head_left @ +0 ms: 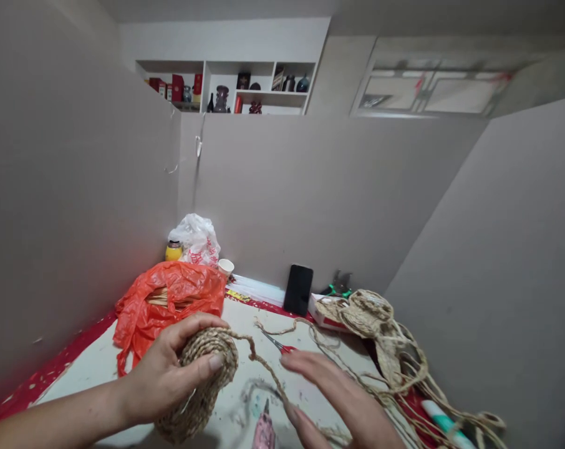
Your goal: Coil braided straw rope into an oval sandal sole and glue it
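Note:
A coiled piece of braided straw rope [205, 380] is held by my left hand [170, 368], thumb on its front and fingers behind. From the coil's top a loose rope end [264, 363] runs right and down to my right hand [336, 396]. My right hand has its fingers apart, with the rope passing at its thumb; whether it is pinched is hard to see. Just beyond the right fingertips lie scissors with red handles [282, 348]. A pink glue gun [264, 430] points its nozzle upward between my hands at the bottom edge.
Left of centre sits a red plastic bag [170, 299] with straw inside, a white bag [196, 240] and yellow jar [173, 251] behind. A black phone [298, 289] leans at the back wall. Tangled rope [390, 349], green-handled pliers [339, 285] and a white-and-green tube [446, 424] are right.

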